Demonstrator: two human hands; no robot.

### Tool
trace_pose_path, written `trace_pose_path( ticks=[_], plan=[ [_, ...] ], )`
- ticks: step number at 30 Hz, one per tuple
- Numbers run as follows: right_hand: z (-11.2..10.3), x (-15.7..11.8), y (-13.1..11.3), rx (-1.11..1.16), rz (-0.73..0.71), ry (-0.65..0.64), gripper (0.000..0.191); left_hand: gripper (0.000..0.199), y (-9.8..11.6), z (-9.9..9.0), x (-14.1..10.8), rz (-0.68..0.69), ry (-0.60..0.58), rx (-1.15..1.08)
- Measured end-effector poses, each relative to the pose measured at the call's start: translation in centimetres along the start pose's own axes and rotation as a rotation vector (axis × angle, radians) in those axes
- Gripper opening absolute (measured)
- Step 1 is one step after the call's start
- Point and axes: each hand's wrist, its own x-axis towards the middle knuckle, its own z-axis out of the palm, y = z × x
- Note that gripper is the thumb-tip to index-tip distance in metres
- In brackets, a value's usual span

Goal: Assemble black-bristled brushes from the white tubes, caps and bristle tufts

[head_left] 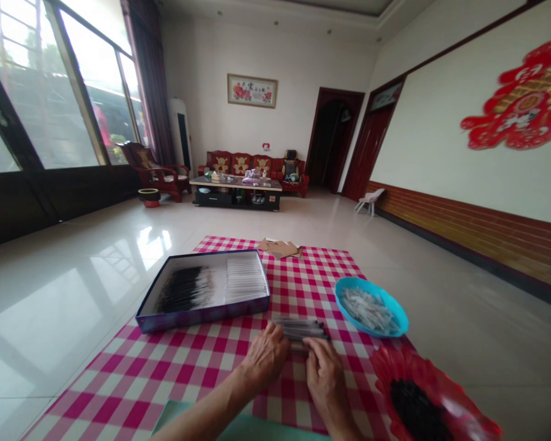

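Gripping a bundle of dark sticks (300,329) across both hands: left hand (266,356), right hand (324,375), fingers (314,349) closed on it — box (202,320) ahead-left of the fingers, holding dark and pale rows; blue bowl (386,301) ahead-right, white pieces (367,310) remaining; red petal-shaped dish (422,367) just right, dark filling (416,411) remaining.

Red sofa (241,164) under framed floral picture (252,90); glossy tile floor (68,245).

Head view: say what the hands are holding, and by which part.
The left hand and right hand hold a bundle of dark sticks along its near side.
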Motion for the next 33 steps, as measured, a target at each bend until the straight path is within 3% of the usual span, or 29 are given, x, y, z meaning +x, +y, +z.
trace_pose_path(
  ticks=[5, 10, 15, 19, 27, 33],
  plan=[
    [-0.5, 0.1, -0.1, 0.057, 0.161, 0.094, 0.029, 0.017, -1.8, -0.4, -1.6, 0.01, 0.057, 0.031],
    [-1.0, 0.5, -0.9, 0.139, 0.276, 0.053, 0.03, 0.022, -3.0, -1.7, -2.4, -0.007, 0.135, 0.046],
    [-1.4, 0.7, -1.3, 0.208, 0.344, 0.031, 0.032, 0.019, -3.0, -1.3, -2.9, -0.022, 0.168, 0.053],
    [-2.0, 0.8, -2.1, 0.258, 0.393, -0.015, 0.035, 0.015, -1.6, -1.2, -2.7, -0.035, 0.177, 0.026],
    [-2.3, 0.9, -2.8, 0.346, 0.4, -0.097, 0.036, 0.01, 3.7, -0.4, -0.7, -0.058, 0.286, -0.066],
    [-2.1, 0.7, -2.5, 0.408, 0.425, -0.066, 0.033, 0.014, 3.7, -0.2, -0.7, -0.049, 0.311, -0.091]
  ],
)
